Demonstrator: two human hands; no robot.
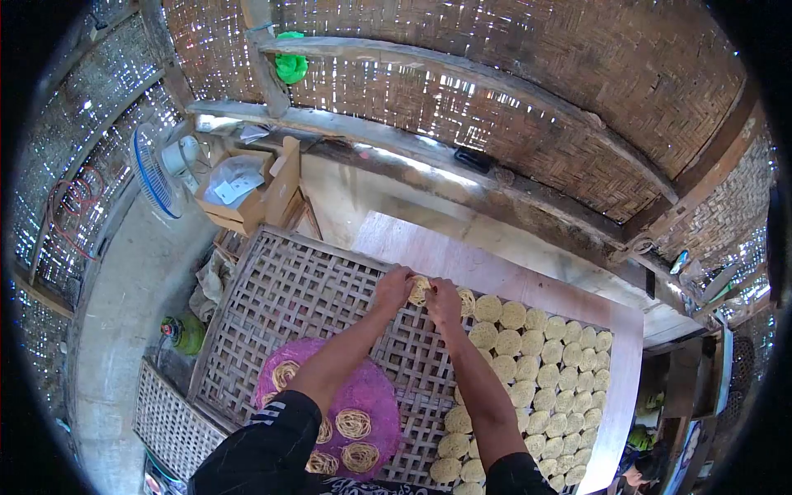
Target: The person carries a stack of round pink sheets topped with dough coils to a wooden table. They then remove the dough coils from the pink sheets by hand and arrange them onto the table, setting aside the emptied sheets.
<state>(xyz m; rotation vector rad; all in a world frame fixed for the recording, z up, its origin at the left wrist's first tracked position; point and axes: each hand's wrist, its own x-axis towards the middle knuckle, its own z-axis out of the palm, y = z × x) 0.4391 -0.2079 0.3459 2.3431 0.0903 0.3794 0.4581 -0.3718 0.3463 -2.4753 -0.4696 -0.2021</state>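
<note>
My left hand [394, 288] and my right hand [444, 304] are close together at the far edge of a woven bamboo rack [289, 276]. Between them is a round nest of noodles [419, 290], gripped by the fingers of both hands from either side. Just right of my right hand lies another noodle nest [467, 302]. Rows of pale, flat noodle rounds [528, 367] cover the rack's right part. Under my left arm rests a round pink tray [383, 400] bearing several loose noodle nests [354, 424].
A pale board [462, 257] lies beneath the rack's far and right sides. Left of it stand a blue fan [157, 173], an open cardboard box [247, 190] and a green gas cylinder [186, 332]. Woven walls surround the space. Another person [642, 472] shows at lower right.
</note>
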